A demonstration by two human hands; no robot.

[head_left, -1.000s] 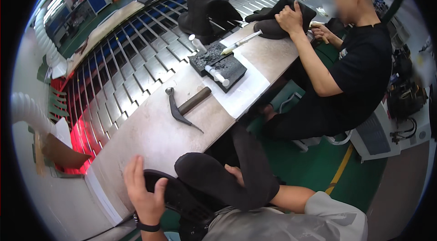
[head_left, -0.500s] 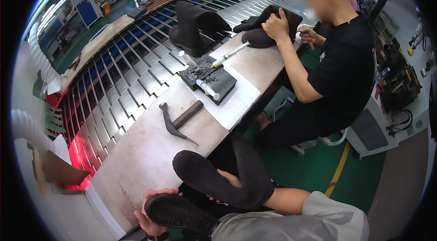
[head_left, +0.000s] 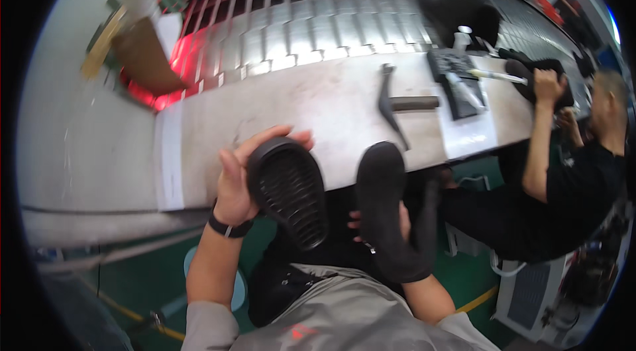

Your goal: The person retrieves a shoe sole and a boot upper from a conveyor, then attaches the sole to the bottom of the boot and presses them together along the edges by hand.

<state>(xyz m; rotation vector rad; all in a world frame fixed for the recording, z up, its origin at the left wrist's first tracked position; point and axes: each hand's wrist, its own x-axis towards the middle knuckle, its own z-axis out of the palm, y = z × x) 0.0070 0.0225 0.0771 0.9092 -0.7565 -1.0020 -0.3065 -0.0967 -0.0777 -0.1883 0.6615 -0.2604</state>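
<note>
At the counter (head_left: 265, 106) | fingers of the left hand (head_left: 235, 188) curled round the wide end of a black sole (head_left: 289, 195), ribbed face up | dark boot (head_left: 379, 185) sat just to its right, apart, clasped by the right hand (head_left: 404, 221), fingers half hidden | long axes ran nearly parallel, broad ends toward the counter

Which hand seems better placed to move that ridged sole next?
Left, probably: the left hand holds the black sole, while the right hand is busy holding the dark boot.
</note>
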